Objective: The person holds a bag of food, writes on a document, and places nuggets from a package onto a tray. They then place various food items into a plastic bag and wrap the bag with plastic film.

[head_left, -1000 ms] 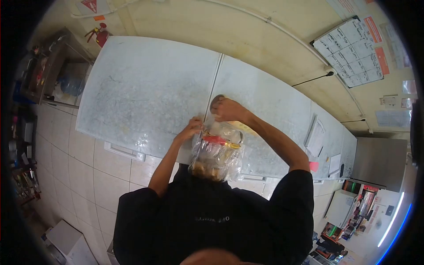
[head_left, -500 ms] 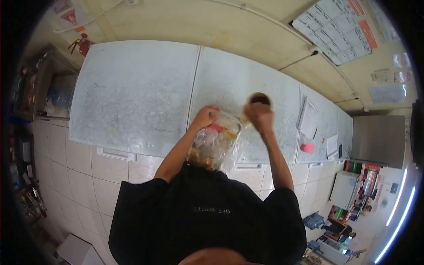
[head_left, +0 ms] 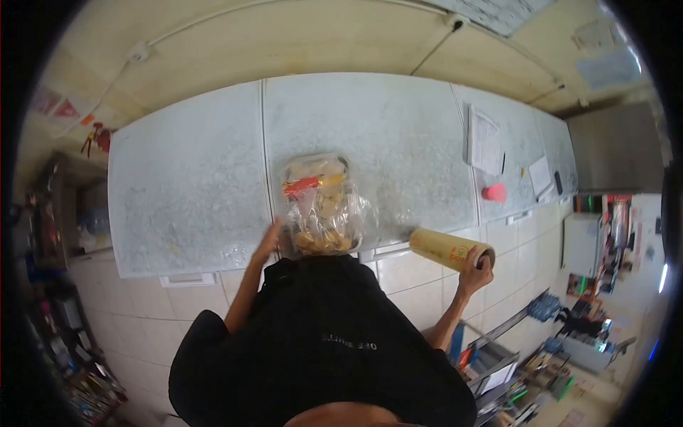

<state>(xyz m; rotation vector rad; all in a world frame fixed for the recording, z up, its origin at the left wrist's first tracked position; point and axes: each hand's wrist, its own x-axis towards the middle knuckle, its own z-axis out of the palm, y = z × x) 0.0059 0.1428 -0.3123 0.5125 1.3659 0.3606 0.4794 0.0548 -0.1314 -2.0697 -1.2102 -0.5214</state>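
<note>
A tray of food wrapped in clear film lies at the front edge of the white top, with yellowish pieces and a red strip showing through. My left hand is just left of the tray, fingers stretched out and a little blurred, holding nothing. Over on the right, my right hand grips one end of a large yellowish cling film roll, with fingers at its hollow core. The roll is held tilted, beyond the front edge of the top and apart from the tray.
The long white top runs along the wall. Toward its right end lie a paper pad, a pink object, a second sheet and a dark phone-like object. A steel cabinet stands at the far right.
My right hand has carried the cling film roll from above the top to the right and toward me. My left hand has come off the tray to its left side. The view has shifted.
</note>
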